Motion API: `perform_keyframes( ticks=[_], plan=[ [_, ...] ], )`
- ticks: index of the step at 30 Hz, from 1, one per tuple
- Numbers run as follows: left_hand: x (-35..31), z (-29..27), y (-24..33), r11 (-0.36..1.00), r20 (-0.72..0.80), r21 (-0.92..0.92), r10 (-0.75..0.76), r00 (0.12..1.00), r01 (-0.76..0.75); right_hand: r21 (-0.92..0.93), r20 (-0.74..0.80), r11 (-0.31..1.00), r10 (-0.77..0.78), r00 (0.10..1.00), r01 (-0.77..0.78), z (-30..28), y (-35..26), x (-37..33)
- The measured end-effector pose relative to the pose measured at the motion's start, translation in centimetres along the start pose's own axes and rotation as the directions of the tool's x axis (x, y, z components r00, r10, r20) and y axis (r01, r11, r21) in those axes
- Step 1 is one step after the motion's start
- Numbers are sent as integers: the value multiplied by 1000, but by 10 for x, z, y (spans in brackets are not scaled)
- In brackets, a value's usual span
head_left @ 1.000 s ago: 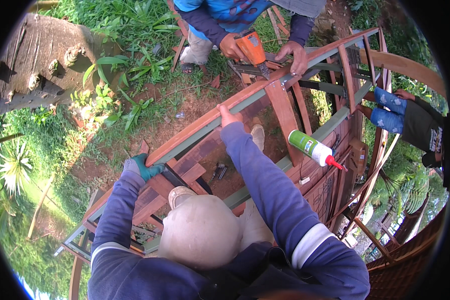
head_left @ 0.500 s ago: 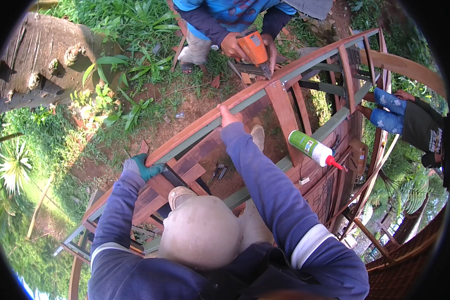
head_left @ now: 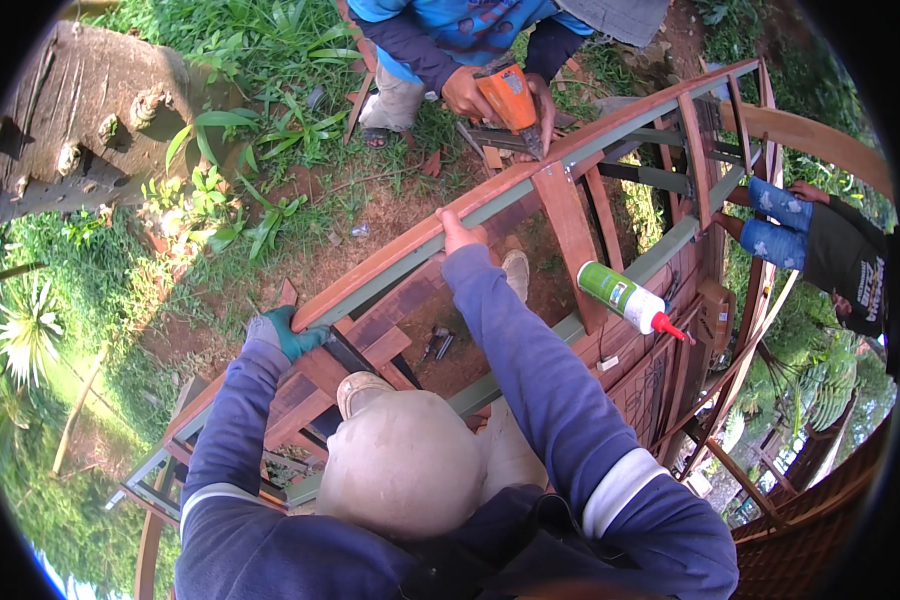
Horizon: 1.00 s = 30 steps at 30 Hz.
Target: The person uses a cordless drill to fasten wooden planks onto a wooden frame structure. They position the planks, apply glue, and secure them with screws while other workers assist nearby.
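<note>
My left hand (head_left: 295,337), in a teal glove, is closed around the lower left stretch of a long reddish wooden rail (head_left: 375,262) backed by a green-grey metal bar. Further up the same rail, my bare right hand (head_left: 460,234) grips it, fingers wrapped over its far edge. Across the frame from me, a co-worker in a blue shirt holds an orange nail gun (head_left: 511,97) with both hands, its nose against the rail where a wide crosspiece (head_left: 568,225) joins. A white and green glue bottle (head_left: 620,295) with a red nozzle lies on the frame to the right of my right arm.
A cut tree trunk (head_left: 80,120) lies at upper left among grass and plants. Another person in denim shorts (head_left: 778,222) stands at the right beside the frame. On the soil beneath the frame sits a small metal tool (head_left: 438,343). Brown slatted panels (head_left: 660,385) extend to the lower right.
The person at the right has shifted their head and upper body slightly. My hands stay in place on the rail, and the nail gun remains at nearly the same spot.
</note>
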<state>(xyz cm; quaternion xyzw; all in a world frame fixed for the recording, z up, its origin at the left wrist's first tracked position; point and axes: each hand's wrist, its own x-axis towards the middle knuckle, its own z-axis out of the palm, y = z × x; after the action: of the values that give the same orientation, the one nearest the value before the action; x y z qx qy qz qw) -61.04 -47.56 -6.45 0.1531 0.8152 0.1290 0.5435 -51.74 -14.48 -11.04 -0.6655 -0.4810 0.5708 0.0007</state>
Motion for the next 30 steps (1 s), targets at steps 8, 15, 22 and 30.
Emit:
perform_keyframes(
  ticks=[8, 15, 22, 30],
  plan=[
    [-3, -2, 4, 998, -9, -58, 17, 1000, -17, 31, 41, 999, 21, 999, -22, -2, 6, 9],
    [-1, -2, 3, 999, 15, -30, -14, 1000, 14, 38, 37, 999, 28, 999, -30, -1, 4, 7],
    [-3, -4, 7, 1000, 2, -1, 6, 1000, -6, 26, 31, 998, -58, 998, 58, -1, -1, -1],
    [1, 6, -28, 975, 29, -222, 10, 1000, -3, 103, 57, 991, 76, 995, -82, -3, -3, 12]
  ],
)
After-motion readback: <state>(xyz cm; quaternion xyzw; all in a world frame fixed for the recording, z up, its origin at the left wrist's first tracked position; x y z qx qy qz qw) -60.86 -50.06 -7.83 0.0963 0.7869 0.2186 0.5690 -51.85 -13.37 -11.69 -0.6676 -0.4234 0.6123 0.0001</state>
